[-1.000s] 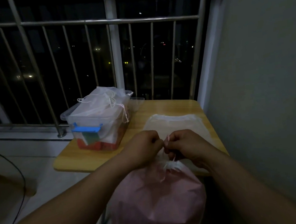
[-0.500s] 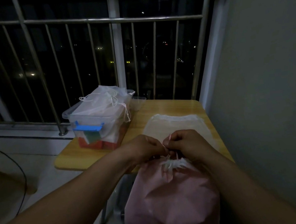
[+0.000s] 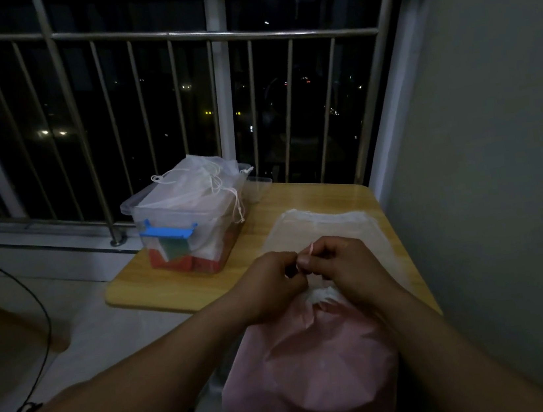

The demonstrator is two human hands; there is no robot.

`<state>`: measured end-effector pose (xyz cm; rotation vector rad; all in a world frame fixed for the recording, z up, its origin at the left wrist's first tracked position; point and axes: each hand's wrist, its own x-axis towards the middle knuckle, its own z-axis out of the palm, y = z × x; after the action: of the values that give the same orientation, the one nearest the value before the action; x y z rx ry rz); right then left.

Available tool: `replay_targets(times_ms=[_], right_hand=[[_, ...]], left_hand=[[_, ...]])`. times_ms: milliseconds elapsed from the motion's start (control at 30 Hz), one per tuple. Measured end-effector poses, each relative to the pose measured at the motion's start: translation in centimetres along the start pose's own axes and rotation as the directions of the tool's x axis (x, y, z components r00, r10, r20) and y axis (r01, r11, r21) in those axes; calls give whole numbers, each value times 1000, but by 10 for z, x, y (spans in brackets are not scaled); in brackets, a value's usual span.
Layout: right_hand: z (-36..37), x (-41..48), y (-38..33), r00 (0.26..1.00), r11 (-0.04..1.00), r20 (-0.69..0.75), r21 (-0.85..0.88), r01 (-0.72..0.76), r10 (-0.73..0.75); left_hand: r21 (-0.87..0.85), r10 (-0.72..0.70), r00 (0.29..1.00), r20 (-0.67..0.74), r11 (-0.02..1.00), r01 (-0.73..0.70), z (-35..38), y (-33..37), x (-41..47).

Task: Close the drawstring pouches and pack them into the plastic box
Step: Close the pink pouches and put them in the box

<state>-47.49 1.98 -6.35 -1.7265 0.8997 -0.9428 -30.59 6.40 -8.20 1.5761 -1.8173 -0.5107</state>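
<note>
A full pink drawstring pouch (image 3: 313,373) stands in front of me at the table's near edge, its white mouth gathered tight. My left hand (image 3: 270,285) and my right hand (image 3: 343,265) meet just above that mouth, each pinching the thin pink drawstring (image 3: 310,251). Farther back on the left of the wooden table (image 3: 176,280) sits the clear plastic box (image 3: 188,237) with a blue latch. White mesh pouches (image 3: 197,181) bulge out of its top, and their cords hang over its side.
A flat white mesh pouch (image 3: 322,233) lies on the table behind my hands. The box's clear lid (image 3: 259,186) rests behind the box. A metal railing (image 3: 177,80) runs along the back, a grey wall (image 3: 501,175) closes the right. A black cable (image 3: 34,306) crosses the floor at left.
The pink pouch has come up closer to my hands and its mouth is drawn tighter. Both hands have stayed together on the drawstring.
</note>
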Motion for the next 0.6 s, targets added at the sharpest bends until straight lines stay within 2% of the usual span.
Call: replay_targets(times_ms=[133,267,367,533,600], right_hand=[[2,0,-3,999,999,-12,25,43,-42],[-5,4,-3,998,998,-48,55,-27,30],[-7,7,-5,995,994,-50,83,-76,81],[-9,8,-5,992,983,-57,152,-101,111],[-11,8,-4,992,987,-48,123,-107,113]], left_hand=[[-123,-50,998,38,991,54,-7,2,2],[-225,-72,994,80,970,89,-19,3,1],[-375,-93,990,110,918,128,-25,5,2],[-481,-190,979,73,853,201,-29,9,4],[-487,-235,972,31,845,220,-29,12,4]])
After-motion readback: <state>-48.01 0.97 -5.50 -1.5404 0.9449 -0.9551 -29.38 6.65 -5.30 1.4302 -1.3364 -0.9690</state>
